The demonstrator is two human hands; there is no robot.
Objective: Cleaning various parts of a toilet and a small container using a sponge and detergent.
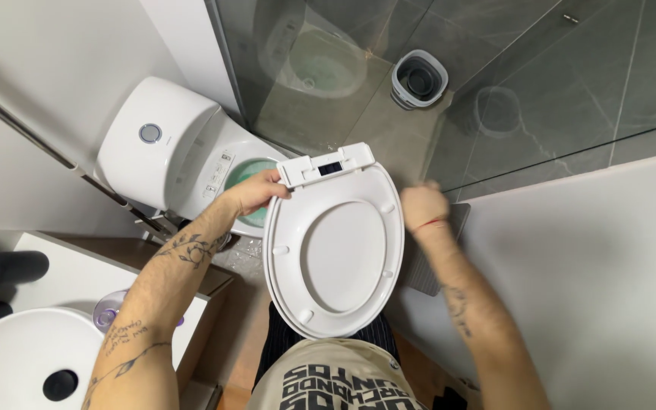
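A detached white toilet seat with lid [335, 247] is held in front of me, its underside with small bumpers facing up and its hinge bar at the top. My left hand [256, 191] grips its upper left edge near the hinge. My right hand [423, 206], blurred and with a red band at the wrist, is closed beside the seat's right rim; whether it touches the rim is unclear. Behind the seat stands the white toilet [168, 148], its bowl [248, 176] showing blue-green water.
A glass shower screen [434, 91] rises behind the toilet, with a grey bucket [419, 78] on the tiled floor beyond it. A white washbasin [20, 364] and counter sit at lower left. A white wall [594, 258] fills the right side.
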